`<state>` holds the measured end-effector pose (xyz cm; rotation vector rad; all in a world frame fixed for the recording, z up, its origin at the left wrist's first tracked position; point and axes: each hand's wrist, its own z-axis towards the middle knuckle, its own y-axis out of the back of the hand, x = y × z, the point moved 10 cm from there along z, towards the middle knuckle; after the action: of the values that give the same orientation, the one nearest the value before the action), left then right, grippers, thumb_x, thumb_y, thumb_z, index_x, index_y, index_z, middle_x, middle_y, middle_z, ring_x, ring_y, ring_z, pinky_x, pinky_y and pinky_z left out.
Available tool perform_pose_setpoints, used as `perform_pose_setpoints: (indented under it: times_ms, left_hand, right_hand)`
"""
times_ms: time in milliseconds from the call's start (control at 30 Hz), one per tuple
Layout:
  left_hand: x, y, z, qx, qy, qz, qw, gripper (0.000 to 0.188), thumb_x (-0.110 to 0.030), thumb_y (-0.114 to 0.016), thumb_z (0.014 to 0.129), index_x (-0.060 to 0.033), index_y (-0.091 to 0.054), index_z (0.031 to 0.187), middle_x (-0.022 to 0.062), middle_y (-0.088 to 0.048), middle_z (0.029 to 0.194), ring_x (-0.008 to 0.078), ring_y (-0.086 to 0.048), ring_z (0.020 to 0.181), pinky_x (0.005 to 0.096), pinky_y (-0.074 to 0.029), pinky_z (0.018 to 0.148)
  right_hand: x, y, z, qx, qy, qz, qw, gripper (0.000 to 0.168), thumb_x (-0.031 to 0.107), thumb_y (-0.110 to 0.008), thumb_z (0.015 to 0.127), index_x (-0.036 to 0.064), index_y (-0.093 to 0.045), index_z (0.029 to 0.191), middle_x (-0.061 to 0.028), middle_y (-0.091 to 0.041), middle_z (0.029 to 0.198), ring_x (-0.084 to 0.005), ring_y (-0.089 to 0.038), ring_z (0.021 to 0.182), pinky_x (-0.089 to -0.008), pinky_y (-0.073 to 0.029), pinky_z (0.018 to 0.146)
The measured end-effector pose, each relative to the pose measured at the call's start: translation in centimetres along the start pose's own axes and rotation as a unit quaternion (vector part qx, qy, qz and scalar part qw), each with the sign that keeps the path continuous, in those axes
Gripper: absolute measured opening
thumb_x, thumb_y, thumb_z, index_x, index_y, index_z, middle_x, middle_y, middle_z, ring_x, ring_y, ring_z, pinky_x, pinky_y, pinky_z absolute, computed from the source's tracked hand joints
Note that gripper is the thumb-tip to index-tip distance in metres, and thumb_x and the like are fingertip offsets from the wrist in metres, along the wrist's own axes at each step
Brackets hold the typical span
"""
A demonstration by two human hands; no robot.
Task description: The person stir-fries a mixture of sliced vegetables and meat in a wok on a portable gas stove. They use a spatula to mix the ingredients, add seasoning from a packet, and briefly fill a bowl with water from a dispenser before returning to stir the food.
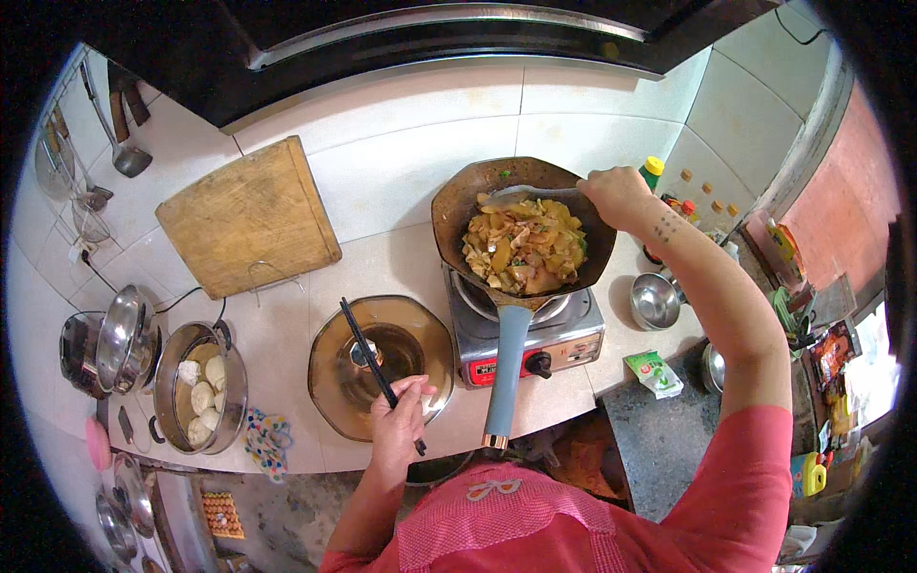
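Note:
My left hand point(402, 415) grips a pair of black chopsticks point(364, 349), which slant up and left over a glass pot lid point(329, 387) on the counter. At the wok's far right rim, my right hand point(620, 198) is closed on a utensil. Its grey curved end, apparently a spatula point(525, 192), lies against the food. Sliced, browned food with bits of green point(526, 243) fills the bottom of the octagonal wok point(458, 193). The wok sits on a tabletop gas stove point(566, 333), its blue-grey handle point(510, 365) pointing towards me.
Left of the lid stands a steel pot point(240, 390) of pale buns, with a dotted cloth point(269, 440) beside it. A wooden cutting board point(247, 215) leans on the tiled wall. To the right are a steel bowl point(654, 301), a green packet point(653, 374) and bottles point(651, 170). A range hood point(430, 43) overhangs.

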<state>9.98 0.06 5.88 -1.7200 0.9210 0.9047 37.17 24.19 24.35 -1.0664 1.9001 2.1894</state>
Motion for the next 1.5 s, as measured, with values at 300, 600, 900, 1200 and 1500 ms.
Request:
perform_pose_setpoints:
  times_ms: [300, 600, 900, 1200, 1500]
  left_hand:
    - [0.2, -0.1, -0.1, -0.006, -0.009, 0.008, 1.0, 0.018, -0.015, -0.053, 0.09, -0.0005, -0.058, 0.101, 0.0072, -0.062, 0.085, 0.0016, -0.032, 0.04, 0.0178, -0.024, 0.034]
    - [0.3, -0.4, -0.6, 0.005, -0.008, 0.001, 1.0, 0.018, -0.015, -0.054, 0.09, -0.0018, -0.059, 0.101, 0.0067, -0.062, 0.085, 0.0016, -0.032, 0.04, 0.0176, -0.023, 0.034]
    - [-0.8, 6.2, 1.1, -0.12, -0.072, 0.102, 0.985, 0.014, -0.012, -0.054, 0.089, -0.0047, -0.063, 0.097, 0.0024, -0.064, 0.081, 0.0019, -0.033, 0.041, 0.0194, -0.024, 0.035]
    - [-5.5, 12.4, 4.7, -0.192, -0.233, 0.38, 0.874, 0.015, -0.008, -0.062, 0.081, -0.0013, -0.065, 0.094, 0.0073, -0.066, 0.085, 0.0134, -0.061, 0.078, 0.0271, -0.046, 0.072]
    - [-4.6, 10.7, 8.5, -0.15, -0.185, 0.58, 0.779, 0.027, -0.025, -0.064, 0.078, -0.0037, -0.064, 0.094, 0.0139, -0.061, 0.094, 0.0326, -0.059, 0.085, 0.0391, -0.046, 0.077]
  right_hand:
    - [2.2, -0.4, 0.0, 0.028, 0.006, 0.006, 1.0, 0.013, 0.009, -0.058, 0.075, 0.007, -0.069, 0.082, -0.0099, -0.068, 0.087, -0.0253, -0.066, 0.084, -0.0362, -0.054, 0.069]
    - [6.2, 2.7, 1.3, 0.043, 0.023, -0.046, 0.998, 0.014, 0.014, -0.061, 0.076, 0.008, -0.07, 0.085, -0.0085, -0.068, 0.09, -0.0227, -0.066, 0.086, -0.0332, -0.053, 0.07]
    - [1.8, 1.7, 0.9, 0.02, -0.025, -0.078, 0.996, 0.012, 0.013, -0.06, 0.078, 0.009, -0.068, 0.086, -0.0059, -0.068, 0.088, -0.0198, -0.065, 0.087, -0.0314, -0.053, 0.072]
    - [0.2, 6.1, -2.5, -0.015, -0.002, -0.068, 0.998, 0.011, 0.012, -0.058, 0.076, 0.008, -0.068, 0.081, -0.0098, -0.068, 0.086, -0.0245, -0.066, 0.083, -0.0341, -0.053, 0.069]
    - [0.5, -1.4, -5.9, 0.094, -0.029, 0.02, 0.995, 0.014, 0.008, -0.055, 0.076, 0.003, -0.065, 0.083, -0.013, -0.065, 0.088, -0.0276, -0.065, 0.084, -0.0374, -0.054, 0.068]
